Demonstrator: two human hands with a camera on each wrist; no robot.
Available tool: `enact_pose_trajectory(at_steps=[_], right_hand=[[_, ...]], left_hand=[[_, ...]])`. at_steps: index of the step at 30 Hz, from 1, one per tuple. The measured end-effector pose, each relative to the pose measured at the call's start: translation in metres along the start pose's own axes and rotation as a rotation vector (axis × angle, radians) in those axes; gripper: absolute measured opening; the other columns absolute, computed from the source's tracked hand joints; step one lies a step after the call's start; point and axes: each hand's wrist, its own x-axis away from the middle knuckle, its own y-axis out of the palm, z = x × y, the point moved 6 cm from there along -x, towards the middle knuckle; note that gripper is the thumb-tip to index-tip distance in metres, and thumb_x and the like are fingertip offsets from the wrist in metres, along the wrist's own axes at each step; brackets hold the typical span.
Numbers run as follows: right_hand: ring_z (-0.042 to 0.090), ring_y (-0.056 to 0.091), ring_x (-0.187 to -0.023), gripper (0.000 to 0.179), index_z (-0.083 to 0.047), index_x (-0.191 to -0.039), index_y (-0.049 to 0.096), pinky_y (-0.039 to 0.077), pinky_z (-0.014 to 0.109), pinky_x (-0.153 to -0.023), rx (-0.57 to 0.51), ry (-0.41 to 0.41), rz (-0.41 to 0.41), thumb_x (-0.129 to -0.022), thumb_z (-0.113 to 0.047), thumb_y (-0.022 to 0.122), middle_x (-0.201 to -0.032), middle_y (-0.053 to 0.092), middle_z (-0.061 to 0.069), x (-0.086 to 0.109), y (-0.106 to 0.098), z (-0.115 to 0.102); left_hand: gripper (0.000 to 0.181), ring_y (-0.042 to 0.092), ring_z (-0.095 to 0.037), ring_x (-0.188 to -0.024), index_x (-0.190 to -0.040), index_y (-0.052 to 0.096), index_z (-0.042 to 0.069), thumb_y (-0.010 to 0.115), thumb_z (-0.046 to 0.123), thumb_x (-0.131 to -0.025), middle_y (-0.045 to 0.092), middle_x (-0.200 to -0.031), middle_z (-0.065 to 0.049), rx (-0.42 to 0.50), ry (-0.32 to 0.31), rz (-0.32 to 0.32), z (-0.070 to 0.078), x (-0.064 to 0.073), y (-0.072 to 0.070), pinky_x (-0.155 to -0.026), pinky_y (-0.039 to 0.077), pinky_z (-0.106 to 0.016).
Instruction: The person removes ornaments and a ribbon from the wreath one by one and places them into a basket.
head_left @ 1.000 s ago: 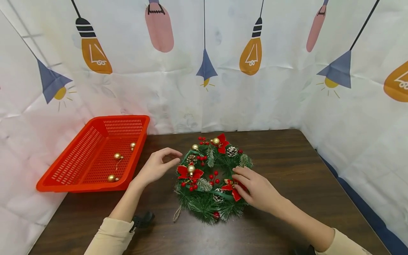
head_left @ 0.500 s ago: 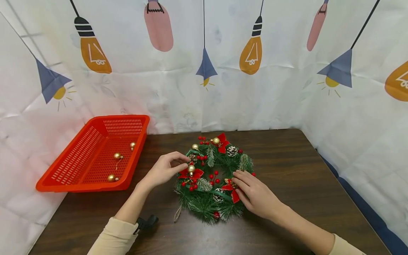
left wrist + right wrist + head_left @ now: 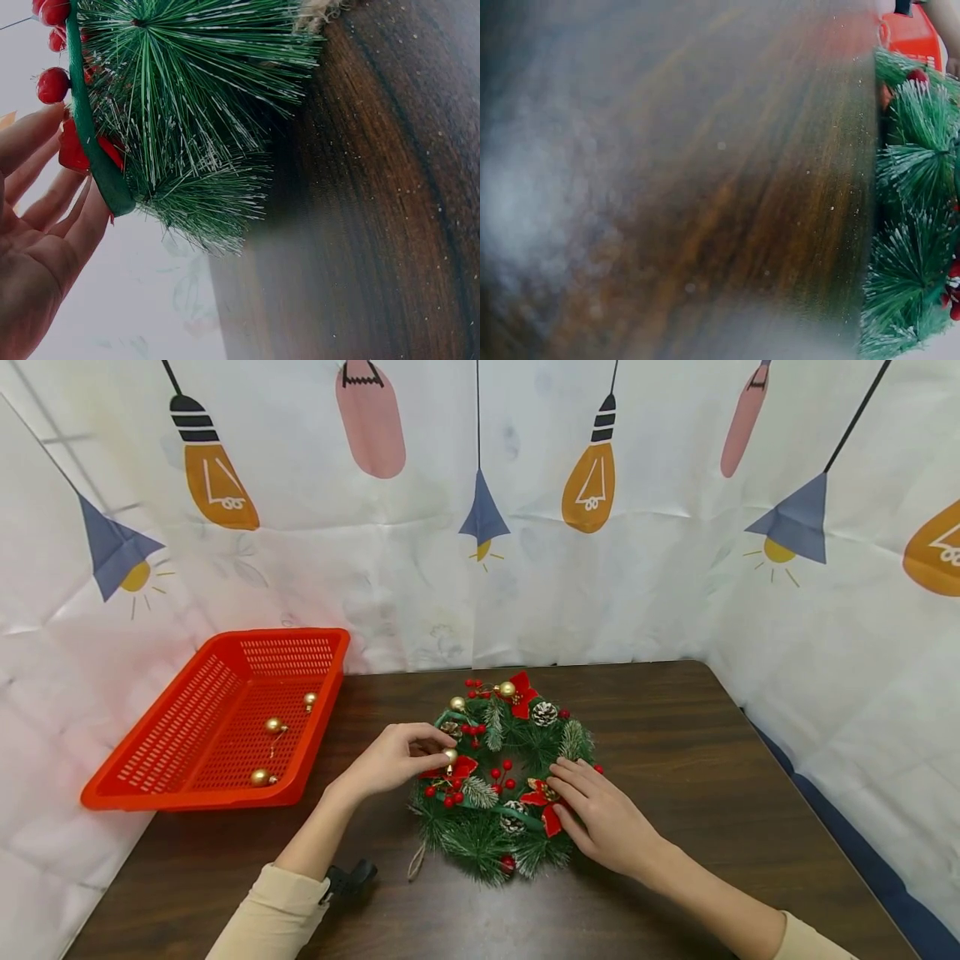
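On a brown table (image 3: 660,777) before a white printed cloth (image 3: 420,577), a red basket (image 3: 180,727) with three gold balls (image 3: 274,726) sits left of a wreath (image 3: 482,793) touched by the left hand (image 3: 393,762), fingers bent, whether pinching I cannot tell, and the right hand (image 3: 600,814), fingers close together.

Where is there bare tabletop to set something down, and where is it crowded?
The tabletop is bare from the wreath and right hand out to its right edge. Another free patch lies on the near side, between the forearms. Crowded: left of the wreath, where the left hand fills the gap beside the red basket.
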Motion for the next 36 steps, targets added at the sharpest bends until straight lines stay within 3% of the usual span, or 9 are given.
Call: enact_pose_trajectory(at_steps=[17, 23, 36], right_hand=[[0.036, 0.053, -0.134, 0.038, 0.002, -0.129, 0.068, 0.04, 0.053, -0.112, -0.026, 0.008, -0.019, -0.096, -0.018, 0.071, -0.136, 0.062, 0.02, 0.0, -0.002, 0.001], [0.036, 0.053, -0.134, 0.038, 0.002, -0.129, 0.068, 0.041, 0.054, -0.111, -0.031, 0.005, -0.017, -0.097, -0.019, 0.07, -0.136, 0.063, 0.02, 0.0, -0.002, 0.002], [0.035, 0.054, -0.134, 0.039, 0.002, -0.128, 0.068, 0.04, 0.054, -0.111, -0.037, 0.013, -0.018, -0.095, -0.018, 0.072, -0.135, 0.063, 0.02, 0.0, -0.001, 0.003]], left_hand=[[0.028, 0.07, -0.016, -0.101, -0.118, 0.075, 0.004, 0.078, 0.019, -0.095, 0.072, -0.11, 0.002, 0.059, 0.071, 0.036, 0.015, 0.007, -0.008, -0.088, 0.058, -0.038], [0.029, 0.068, -0.015, -0.104, -0.119, 0.075, 0.005, 0.078, 0.02, -0.095, 0.071, -0.112, 0.003, 0.083, 0.067, 0.021, 0.017, 0.011, -0.004, -0.085, 0.059, -0.042], [0.023, 0.068, -0.015, -0.104, -0.117, 0.075, 0.01, 0.077, 0.016, -0.095, 0.071, -0.112, 0.003, 0.118, 0.114, 0.045, 0.024, 0.007, 0.004, -0.084, 0.06, -0.034]])
